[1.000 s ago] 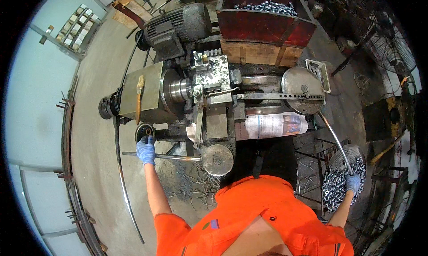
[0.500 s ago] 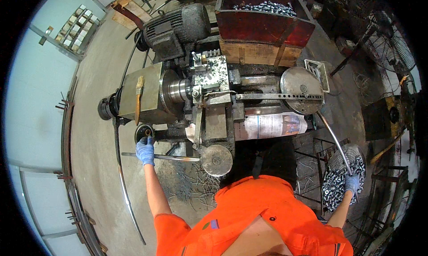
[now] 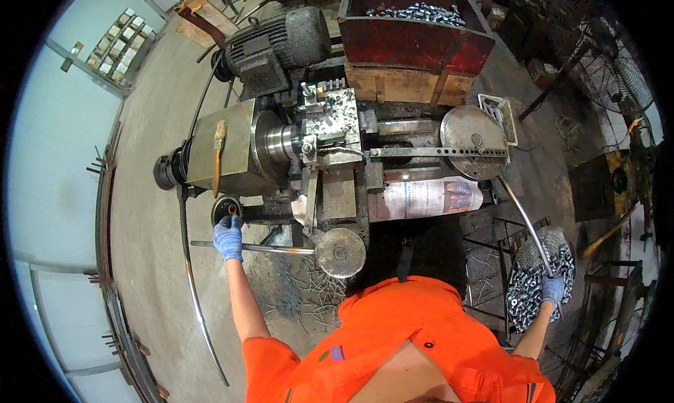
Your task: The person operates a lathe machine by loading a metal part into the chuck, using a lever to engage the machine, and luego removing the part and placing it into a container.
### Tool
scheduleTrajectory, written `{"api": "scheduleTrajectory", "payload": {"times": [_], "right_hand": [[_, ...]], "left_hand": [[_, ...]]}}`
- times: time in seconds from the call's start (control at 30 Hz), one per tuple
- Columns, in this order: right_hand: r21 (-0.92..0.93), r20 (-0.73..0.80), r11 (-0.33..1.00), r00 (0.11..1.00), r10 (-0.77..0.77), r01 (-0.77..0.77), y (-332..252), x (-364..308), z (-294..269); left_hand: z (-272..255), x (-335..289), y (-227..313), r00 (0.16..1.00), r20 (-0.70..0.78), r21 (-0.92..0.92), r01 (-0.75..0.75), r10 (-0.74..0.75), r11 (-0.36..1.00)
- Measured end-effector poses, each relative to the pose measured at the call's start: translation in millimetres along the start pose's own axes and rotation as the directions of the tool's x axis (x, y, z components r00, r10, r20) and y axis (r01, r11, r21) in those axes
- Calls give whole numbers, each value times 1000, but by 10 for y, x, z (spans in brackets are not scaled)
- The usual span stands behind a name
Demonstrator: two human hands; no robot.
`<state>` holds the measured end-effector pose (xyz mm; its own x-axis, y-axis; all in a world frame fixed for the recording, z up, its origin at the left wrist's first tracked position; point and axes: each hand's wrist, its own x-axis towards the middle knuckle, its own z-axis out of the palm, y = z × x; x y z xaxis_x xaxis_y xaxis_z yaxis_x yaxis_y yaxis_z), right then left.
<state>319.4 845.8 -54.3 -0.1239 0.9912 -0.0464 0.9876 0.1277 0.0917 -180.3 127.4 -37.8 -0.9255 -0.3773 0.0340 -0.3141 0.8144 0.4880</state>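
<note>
Now my left hand grips the long lever bar at the lathe; my right hand seems closed over loose parts in the wire basket. With 2 hands well apart, my grip could slip.

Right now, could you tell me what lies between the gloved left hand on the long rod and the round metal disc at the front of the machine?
In the head view, only the rod itself runs from the left hand to the disc.

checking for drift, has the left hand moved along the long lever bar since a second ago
No. The left hand grips the lever bar at the same spot, just below the small round black cup.
</note>
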Motion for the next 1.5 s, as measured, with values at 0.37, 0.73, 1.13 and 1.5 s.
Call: {"api": "scheduleTrajectory", "payload": {"times": [0.37,0.73,1.13,1.5], "right_hand": [[-63,7,998,1000,15,-15,100,70,151],[-42,27,999,1000,9,-7,38,-25,53],[59,-31,989,991,-131,133,-190,-111,44],[-182,-89,887,891,-445,425,-2014,165,-594]], "left_hand": [[-79,-98,134,999,-23,6,-31,31,1000],[-43,-27,28,1000,25,-12,-11,11,1000],[-54,-72,63,1000,20,-35,-4,5,999],[33,25,-74,999,-40,-15,7,-7,1000]]}}
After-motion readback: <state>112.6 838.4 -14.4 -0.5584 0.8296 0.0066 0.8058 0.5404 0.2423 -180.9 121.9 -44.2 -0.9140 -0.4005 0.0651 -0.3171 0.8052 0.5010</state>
